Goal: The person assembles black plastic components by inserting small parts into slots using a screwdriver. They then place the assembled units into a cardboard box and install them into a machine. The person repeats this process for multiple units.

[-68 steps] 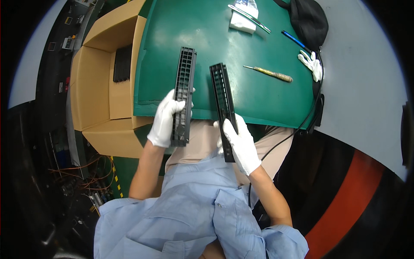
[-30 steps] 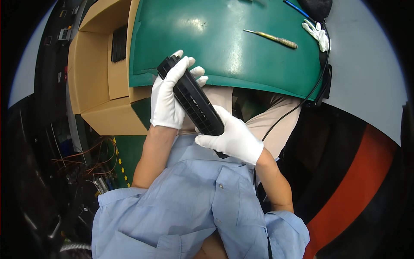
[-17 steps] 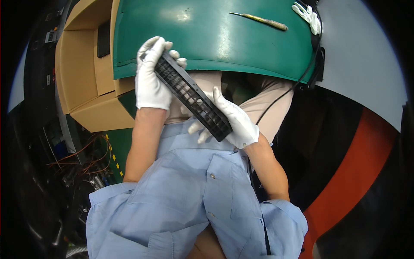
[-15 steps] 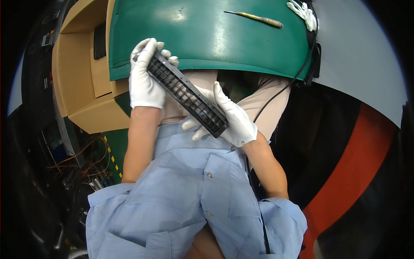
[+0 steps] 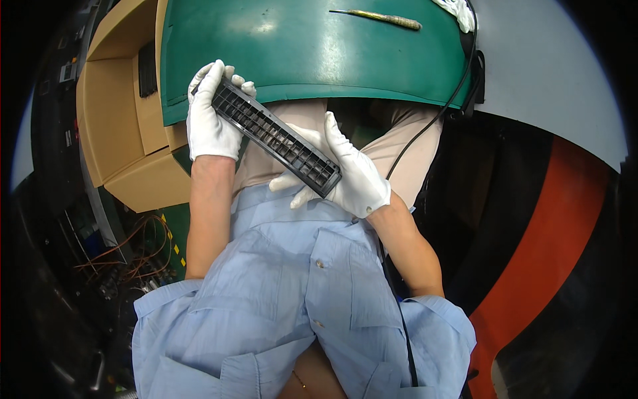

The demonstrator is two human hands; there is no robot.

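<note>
My left hand (image 5: 212,123) is clamping the far left end of a black gridded bar (image 5: 276,138), the fingers wrapping around it. My right hand (image 5: 355,174) is only cradling the near right end: the thumb is standing away on the far side, the fingers are spreading out under the near side, and nothing there is squeezing. The bar is slanting from far left to near right over my lap, just off the near edge of the green mat (image 5: 292,63).

A couple of seconds ago each hand was holding its own black strip; now one bar is spanning both hands, and its deep-celled face is pointing up instead of the flatter one. As I judge it, that is putting the cells where I can be looking into them. Whether the second strip is sitting underneath, I cannot tell.

Farther out, a slim hand tool (image 5: 392,20) is lying on the mat, and a white glove (image 5: 458,12) is resting beyond it to the right. To the left, a cardboard box (image 5: 109,120) is standing beside the mat, with dark pieces (image 5: 147,70) lying at its far end.
</note>
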